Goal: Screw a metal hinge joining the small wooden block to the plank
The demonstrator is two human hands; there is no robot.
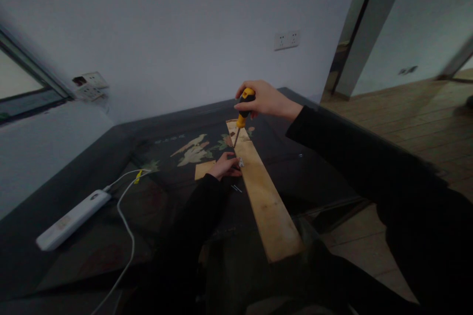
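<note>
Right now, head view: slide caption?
Right hand holds a screwdriver over a wooden board; left hand at the board's edge.

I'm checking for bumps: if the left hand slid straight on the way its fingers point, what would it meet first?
The left hand would likely meet the small silver metal piece first, right by its fingers at the left edge of the long, flat wooden plank; they may already touch.

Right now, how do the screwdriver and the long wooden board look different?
The screwdriver has a yellow-and-black handle, but the long wooden board is plain tan. The board is much longer and wider than the screwdriver. The screwdriver points tip down, slightly tilted, in the right hand, while the board lies flat. Both are longer than they are wide.
</note>
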